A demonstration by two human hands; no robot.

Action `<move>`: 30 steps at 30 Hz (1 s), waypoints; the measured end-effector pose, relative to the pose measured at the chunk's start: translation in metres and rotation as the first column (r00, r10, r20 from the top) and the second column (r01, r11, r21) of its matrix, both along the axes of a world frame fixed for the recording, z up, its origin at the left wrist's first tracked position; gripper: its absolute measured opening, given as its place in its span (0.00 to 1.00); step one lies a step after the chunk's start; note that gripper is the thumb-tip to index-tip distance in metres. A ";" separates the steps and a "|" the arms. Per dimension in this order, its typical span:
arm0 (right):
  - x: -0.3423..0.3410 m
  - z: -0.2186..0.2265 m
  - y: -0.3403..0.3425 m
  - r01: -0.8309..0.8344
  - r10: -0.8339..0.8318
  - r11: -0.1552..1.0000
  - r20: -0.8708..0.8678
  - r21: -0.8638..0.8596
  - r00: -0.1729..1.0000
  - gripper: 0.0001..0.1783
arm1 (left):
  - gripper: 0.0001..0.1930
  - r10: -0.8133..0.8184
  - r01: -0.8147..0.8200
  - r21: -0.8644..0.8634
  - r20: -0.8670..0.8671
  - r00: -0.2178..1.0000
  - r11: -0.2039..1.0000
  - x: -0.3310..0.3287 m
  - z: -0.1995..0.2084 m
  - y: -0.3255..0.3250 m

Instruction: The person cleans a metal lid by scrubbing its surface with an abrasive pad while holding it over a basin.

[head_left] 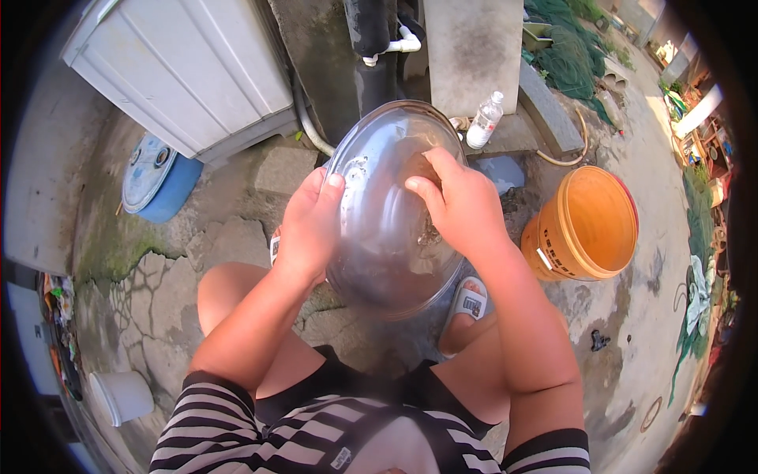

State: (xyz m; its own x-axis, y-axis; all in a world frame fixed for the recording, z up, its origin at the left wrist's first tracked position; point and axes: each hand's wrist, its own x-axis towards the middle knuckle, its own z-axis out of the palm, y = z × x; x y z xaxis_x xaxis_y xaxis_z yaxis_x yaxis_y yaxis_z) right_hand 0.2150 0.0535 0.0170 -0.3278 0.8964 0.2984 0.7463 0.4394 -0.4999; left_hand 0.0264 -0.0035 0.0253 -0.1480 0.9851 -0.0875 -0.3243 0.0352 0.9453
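Observation:
A wide, round, shiny metal basin or lid (379, 237) is held tilted between my knees; I cannot tell which of the two it is. My left hand (309, 225) grips its left rim, the thumb over the edge and the fingers behind. Against the right part of its surface presses my right hand (462, 197), thumb and fingers bent inward. Whatever may be under those fingers is hidden. Wet spots and reflections show on the metal.
An orange bucket (545, 237) stands at the right, with a clear plastic bottle (484, 121) behind. A blue drum (162, 180) sits beside a white cabinet-like box (181, 71) at the left. Pipes (371, 47) rise ahead. Near left is a white bucket (125, 398).

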 end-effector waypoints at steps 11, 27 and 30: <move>0.001 0.005 0.000 -0.022 0.022 1.000 0.016 -0.017 1.000 0.18 | 0.11 -0.011 0.012 0.016 -0.054 0.998 1.000 -0.002 -0.004 0.000; -0.001 -0.001 0.001 -0.005 0.006 0.999 -0.022 0.044 1.000 0.16 | 0.12 0.003 -0.001 0.022 -0.092 0.996 1.000 -0.002 -0.007 0.003; -0.001 -0.002 0.002 0.046 -0.041 0.997 -0.076 0.062 0.996 0.17 | 0.11 0.006 -0.003 0.025 -0.102 0.995 1.000 -0.002 -0.006 0.002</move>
State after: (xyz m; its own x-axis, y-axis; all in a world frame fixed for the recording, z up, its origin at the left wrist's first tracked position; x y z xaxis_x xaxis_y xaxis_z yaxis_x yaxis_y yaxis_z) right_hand 0.2140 0.0554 0.0147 -0.2639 0.8876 0.3776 0.7272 0.4403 -0.5266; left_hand 0.0248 -0.0015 0.0192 -0.1592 0.9861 -0.0469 -0.2267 0.0097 0.9739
